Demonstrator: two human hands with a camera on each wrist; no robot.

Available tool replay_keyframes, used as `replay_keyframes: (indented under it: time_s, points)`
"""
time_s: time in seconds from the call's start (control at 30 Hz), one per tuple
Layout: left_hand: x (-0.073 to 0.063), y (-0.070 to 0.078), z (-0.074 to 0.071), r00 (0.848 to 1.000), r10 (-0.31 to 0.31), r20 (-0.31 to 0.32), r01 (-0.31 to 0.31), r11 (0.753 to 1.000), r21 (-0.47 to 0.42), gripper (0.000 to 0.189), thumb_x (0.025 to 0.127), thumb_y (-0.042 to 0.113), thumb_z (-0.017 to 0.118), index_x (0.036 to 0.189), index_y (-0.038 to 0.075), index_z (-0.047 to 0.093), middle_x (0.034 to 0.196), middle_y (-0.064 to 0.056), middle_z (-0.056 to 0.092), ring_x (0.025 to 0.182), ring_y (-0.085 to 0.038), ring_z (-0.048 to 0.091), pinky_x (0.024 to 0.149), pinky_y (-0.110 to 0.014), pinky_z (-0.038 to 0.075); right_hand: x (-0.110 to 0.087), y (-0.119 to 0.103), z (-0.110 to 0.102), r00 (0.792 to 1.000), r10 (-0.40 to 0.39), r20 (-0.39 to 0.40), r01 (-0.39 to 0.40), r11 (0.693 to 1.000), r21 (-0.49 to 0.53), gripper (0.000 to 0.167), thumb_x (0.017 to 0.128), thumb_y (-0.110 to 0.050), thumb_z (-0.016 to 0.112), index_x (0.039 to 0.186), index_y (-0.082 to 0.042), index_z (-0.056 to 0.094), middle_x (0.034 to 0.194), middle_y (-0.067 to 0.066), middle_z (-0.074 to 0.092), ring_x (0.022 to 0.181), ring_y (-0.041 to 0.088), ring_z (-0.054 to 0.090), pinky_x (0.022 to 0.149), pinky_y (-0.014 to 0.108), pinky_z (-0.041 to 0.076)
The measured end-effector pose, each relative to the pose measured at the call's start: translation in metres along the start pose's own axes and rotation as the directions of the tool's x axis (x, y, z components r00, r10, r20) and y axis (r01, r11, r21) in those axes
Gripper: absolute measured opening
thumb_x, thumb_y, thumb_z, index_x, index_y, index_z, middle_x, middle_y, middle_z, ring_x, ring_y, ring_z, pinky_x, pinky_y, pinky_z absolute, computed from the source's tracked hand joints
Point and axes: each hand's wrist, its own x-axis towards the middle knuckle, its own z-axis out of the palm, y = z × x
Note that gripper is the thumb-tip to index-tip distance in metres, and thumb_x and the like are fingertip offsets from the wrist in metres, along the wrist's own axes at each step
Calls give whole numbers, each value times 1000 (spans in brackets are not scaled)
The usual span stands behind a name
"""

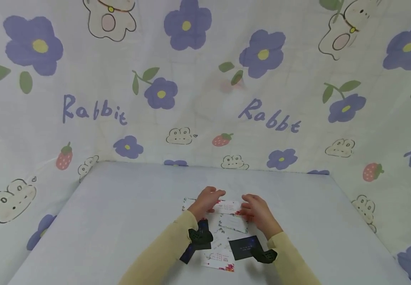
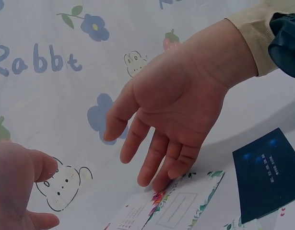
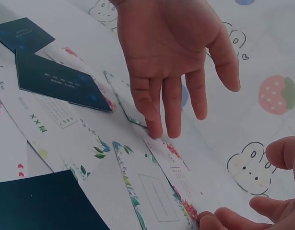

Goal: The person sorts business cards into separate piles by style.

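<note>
- A white curtain (image 1: 205,99) printed with purple flowers, rabbits and strawberries fills the upper frame of the head view; below it stretches a pale table (image 1: 120,198).
- A white card with red flowers (image 1: 228,206) lies flat just below and right of the frame's centre, between the two hands.
- The left hand (image 1: 205,201) is at that card's left end, fingers loosely bent and slightly spread, pinching nothing; whether the fingertips touch the card, I cannot tell.
- The right hand (image 1: 259,212) is at the right end, palm facing inward, fingers a little apart and gently bent, gripping nothing.
- A leaf-bordered card (image 1: 233,223) lies directly under the red-flowered one in the frame.
- Lower right of centre, a dark card (image 1: 241,248) lies partly behind the right black wristband (image 1: 265,256).
- More dark cards (image 1: 187,254) lie lower left of centre, near the left wristband (image 1: 200,237).
- Another floral card (image 1: 216,261) sits at the bottom centre.
</note>
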Motion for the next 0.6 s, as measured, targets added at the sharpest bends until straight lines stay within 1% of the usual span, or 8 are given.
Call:
replay_keyframes:
  time_s: [0.07,0.13,0.23,0.3,0.37,0.47,0.53,0.6]
  points:
    - [1,-1,2,1000,-16,1,16,1000,-15,70,98,49,61,153,11,40,144,-14,56,123,-33,57,103,-56,48,1,-1,1,1000,3,2,-3,1000,1,62,105,-32,49,154,0,30,146,31,47,94,21,66,78,26,51]
    - [3,-2,3,999,-32,-7,32,999,-41,71,97,49,61,154,12,39,144,-14,56,124,-34,56,102,-55,48,1,-1,1,1000,17,6,-17,1000,7,62,105,-32,49,155,0,30,146,30,47,93,21,67,78,26,51]
    - [5,-3,4,999,-36,-23,34,995,-95,73,97,48,62,156,12,36,147,-15,53,119,-31,56,94,-43,51,3,-2,2,999,37,3,-37,999,15,62,105,-33,50,155,-2,30,146,29,47,94,21,66,78,25,51]
    - [5,-4,4,999,-36,-24,32,990,-136,74,97,47,62,157,11,35,150,-15,50,109,-29,55,85,-35,49,4,-2,1,999,47,0,-47,999,21,62,105,-34,50,155,-3,30,145,28,48,95,22,65,78,25,51]
    - [5,-4,3,999,-27,-18,24,984,-176,76,97,45,62,157,9,33,152,-16,47,102,-27,52,78,-32,46,6,-2,1,999,54,-5,-54,998,29,62,105,-34,49,156,-4,30,144,27,48,95,22,65,78,24,50]
    - [4,-5,2,1000,-21,0,21,976,-215,78,97,45,62,158,9,31,156,-15,42,105,-26,50,82,-31,46,6,-2,1,998,66,-11,-65,996,54,62,105,-34,49,156,-4,31,142,26,49,92,21,63,76,24,49]
    - [4,-6,2,1000,-14,4,14,973,-230,79,97,46,63,158,8,31,158,-14,40,114,-26,49,88,-32,47,6,-2,0,997,71,-10,-70,995,68,62,105,-34,49,156,-4,30,141,26,49,91,20,62,75,23,48]
    - [4,-7,2,1000,-11,5,12,968,-249,79,97,46,63,158,8,31,159,-14,39,119,-27,48,91,-32,48,6,-2,0,997,75,-4,-74,993,87,62,105,-34,49,157,-4,30,141,26,50,90,19,61,75,23,48]
